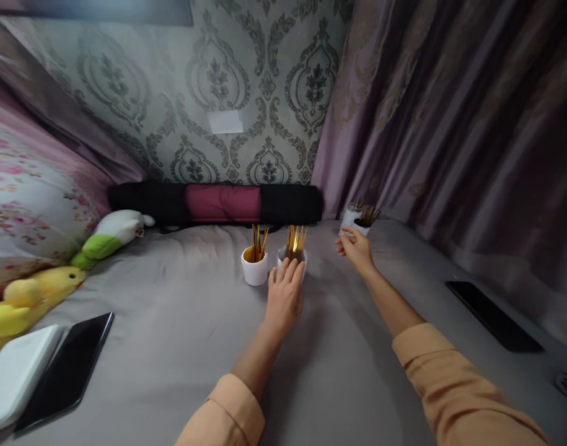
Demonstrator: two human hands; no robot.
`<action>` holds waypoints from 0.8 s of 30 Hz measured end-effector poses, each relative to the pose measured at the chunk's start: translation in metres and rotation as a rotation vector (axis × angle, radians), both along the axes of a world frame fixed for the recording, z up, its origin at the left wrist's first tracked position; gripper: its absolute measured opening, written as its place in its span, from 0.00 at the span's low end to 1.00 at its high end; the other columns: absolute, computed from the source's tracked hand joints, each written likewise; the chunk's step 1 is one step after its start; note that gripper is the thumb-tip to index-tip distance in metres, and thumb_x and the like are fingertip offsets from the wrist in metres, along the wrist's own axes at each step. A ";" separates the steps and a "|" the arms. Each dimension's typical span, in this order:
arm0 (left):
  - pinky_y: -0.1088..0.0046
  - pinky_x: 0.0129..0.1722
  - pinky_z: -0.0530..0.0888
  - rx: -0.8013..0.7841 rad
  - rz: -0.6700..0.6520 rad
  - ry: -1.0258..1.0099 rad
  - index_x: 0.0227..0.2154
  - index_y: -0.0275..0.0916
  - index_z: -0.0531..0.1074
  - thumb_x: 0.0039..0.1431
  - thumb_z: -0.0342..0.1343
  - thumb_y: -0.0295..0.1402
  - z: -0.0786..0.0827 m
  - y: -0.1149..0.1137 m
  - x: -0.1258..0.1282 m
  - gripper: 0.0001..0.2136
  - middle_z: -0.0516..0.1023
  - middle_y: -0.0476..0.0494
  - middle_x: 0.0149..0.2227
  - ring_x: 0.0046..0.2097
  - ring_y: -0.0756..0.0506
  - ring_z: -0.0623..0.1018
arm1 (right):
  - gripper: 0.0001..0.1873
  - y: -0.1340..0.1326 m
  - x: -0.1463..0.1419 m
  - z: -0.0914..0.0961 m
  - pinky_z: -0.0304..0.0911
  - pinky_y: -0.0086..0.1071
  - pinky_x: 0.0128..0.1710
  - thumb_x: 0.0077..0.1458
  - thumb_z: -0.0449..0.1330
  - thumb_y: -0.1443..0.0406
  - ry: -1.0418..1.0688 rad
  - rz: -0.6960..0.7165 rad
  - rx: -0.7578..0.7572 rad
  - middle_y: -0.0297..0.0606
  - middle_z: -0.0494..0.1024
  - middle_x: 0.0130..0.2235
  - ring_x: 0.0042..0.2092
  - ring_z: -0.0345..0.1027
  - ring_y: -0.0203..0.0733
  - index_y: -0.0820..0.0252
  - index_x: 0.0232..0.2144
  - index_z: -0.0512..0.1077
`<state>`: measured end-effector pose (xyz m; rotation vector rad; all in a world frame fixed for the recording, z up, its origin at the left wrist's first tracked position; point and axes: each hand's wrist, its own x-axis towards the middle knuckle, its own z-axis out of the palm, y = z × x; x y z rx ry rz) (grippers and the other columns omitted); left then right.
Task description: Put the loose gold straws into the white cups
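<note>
My left hand [285, 294] lies with its fingers stretched out against the front of a white cup [302, 267], partly covering it. Thin golden-brown sticks [296, 238] stand upright in that cup. Just left of it is a second white cup [254, 272] with several similar sticks leaning inside. Farther right, my right hand [356, 249] has its fingers curled together in front of two more cups. Of these, one white cup [351, 217] stands behind, and a dark-lined cup [363, 227] with sticks is nearer. Whatever the right fingers may hold is too small to make out.
A black and maroon rolled bag [222, 203] lies along the patterned wall. Plush toys [36, 291], a white box [20, 371] and a black tablet-like slab [69, 371] are at left. Another flat black object [494, 316] rests at right on the grey sheet [171, 347].
</note>
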<state>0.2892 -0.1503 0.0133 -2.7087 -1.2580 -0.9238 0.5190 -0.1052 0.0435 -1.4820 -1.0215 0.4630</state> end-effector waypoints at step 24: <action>0.56 0.56 0.54 -0.011 -0.007 0.056 0.58 0.35 0.50 0.52 0.44 0.25 0.003 0.000 -0.004 0.28 0.58 0.37 0.59 0.61 0.42 0.52 | 0.20 -0.043 -0.086 -0.014 0.57 0.21 0.16 0.51 0.54 0.57 0.090 0.435 -0.114 0.30 0.72 0.24 0.19 0.64 0.29 0.61 0.44 0.65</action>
